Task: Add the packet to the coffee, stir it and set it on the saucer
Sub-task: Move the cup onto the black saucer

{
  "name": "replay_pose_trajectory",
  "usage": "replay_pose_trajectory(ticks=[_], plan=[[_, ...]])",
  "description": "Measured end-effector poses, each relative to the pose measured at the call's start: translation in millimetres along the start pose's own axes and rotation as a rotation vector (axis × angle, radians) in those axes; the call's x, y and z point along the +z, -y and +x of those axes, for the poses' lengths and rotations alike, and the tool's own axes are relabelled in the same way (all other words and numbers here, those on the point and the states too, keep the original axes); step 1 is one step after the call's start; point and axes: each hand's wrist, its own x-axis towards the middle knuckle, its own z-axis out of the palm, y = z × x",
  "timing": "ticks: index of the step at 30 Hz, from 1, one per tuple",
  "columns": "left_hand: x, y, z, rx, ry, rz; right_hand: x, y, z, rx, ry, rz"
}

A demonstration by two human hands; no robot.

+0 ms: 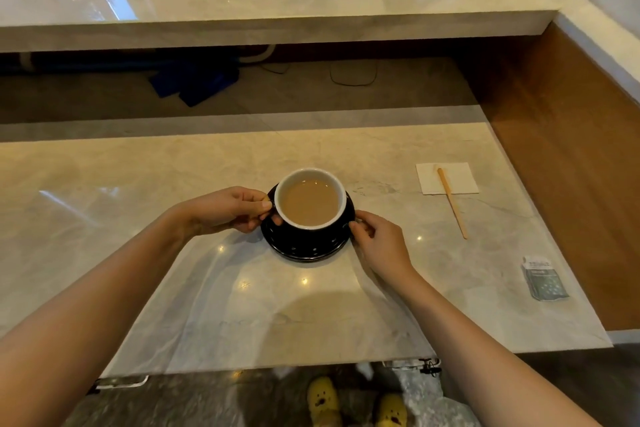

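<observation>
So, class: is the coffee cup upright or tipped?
Upright. The cup sits level on the saucer, its coffee surface flat and well below the rim.

Both forearms are bare from the frame's lower edge up to the wrists; no sleeve, watch, bracelet or ring shows. The left hand [230, 210] and right hand [382, 246] wear no gloves. On the feet are yellow slippers [356, 404] with small dark face markings.

My pale marble counter [145, 184] carries a black saucer [304, 248]. Right of the saucer and farther back lies a white napkin [460, 180], a wooden stirrer [452, 203] across it; nearer, right of the saucer, a grey packet [543, 277].
</observation>
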Motion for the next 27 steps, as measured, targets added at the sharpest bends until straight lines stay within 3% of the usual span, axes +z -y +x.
replay_pose_trajectory(ticks=[7,15,27], plan=[[0.9,7.4,6.0,0.016,0.022,0.015,4.4,-0.8,0.4,0.159,0.041,0.277],[-0.4,6.7,10.7,-0.033,0.009,0.033,5.5,-4.0,0.7,0.136,0.034,0.346],[4.4,-2.1,7.8,-0.087,-0.254,0.330,7.5,-1.4,-1.8,0.131,-0.003,0.395]])
